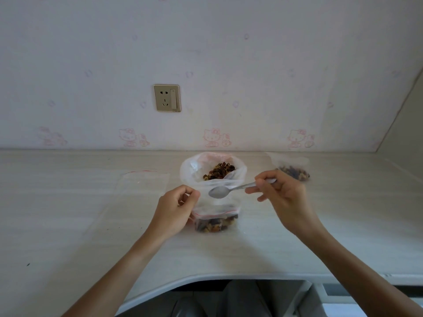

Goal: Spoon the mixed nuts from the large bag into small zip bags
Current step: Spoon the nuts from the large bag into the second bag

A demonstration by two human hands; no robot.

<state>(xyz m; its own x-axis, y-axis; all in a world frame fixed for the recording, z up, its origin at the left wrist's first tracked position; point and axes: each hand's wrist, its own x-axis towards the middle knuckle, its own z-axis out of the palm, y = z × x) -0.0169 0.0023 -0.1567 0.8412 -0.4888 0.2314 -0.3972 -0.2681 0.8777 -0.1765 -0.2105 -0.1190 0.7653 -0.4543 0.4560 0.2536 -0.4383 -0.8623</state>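
Observation:
The large clear bag [194, 170] stands open at the back of the desk with mixed nuts [218, 170] inside. In front of it a small zip bag [215, 219] with a red seal line holds nuts in its bottom. My left hand [175, 208] pinches that small bag's left upper edge. My right hand [283, 195] grips the handle of a metal spoon [219, 192]. The spoon's bowl looks empty and hovers above the small bag's mouth, just in front of the large bag.
A filled small zip bag [295, 171] lies at the back right. An empty zip bag [143, 181] lies flat at the left, with another clear sheet [98, 225] nearer me. The desk's curved front edge [206, 276] is close. A wall socket [167, 97] sits above.

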